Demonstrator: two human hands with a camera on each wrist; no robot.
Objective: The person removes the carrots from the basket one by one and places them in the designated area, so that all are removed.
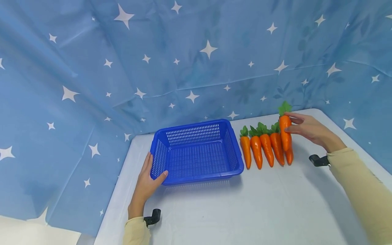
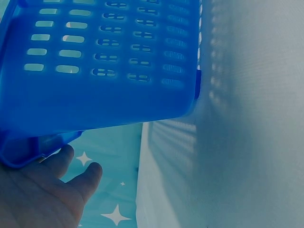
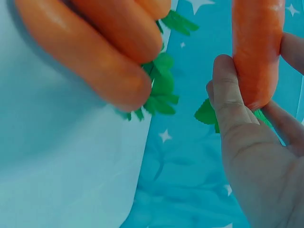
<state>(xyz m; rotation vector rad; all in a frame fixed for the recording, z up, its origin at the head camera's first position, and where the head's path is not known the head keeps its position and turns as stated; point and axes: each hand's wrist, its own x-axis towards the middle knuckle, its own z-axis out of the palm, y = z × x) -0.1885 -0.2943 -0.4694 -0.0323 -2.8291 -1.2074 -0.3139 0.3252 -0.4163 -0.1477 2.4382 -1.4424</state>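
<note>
My right hand (image 1: 309, 130) pinches an orange carrot (image 1: 286, 131) with a green leafy top between thumb and fingers. In the head view it is held upright, overlapping the rightmost carrot (image 1: 289, 157) of a row. The right wrist view shows the held carrot (image 3: 258, 52) raised apart from the others, my fingers (image 3: 228, 90) along its side. A blue plastic basket (image 1: 199, 179) with slotted walls stands left of the row, nothing inside it. My left hand (image 1: 146, 182) rests against its front left corner, fingers straight, thumb at the front rim.
Several carrots (image 1: 256, 151) lie side by side on the white table (image 1: 245, 211), leaves toward the back edge. A blue curtain (image 1: 171, 78) with white stars hangs behind and beside the table. Each wrist wears a black camera mount (image 1: 153, 217).
</note>
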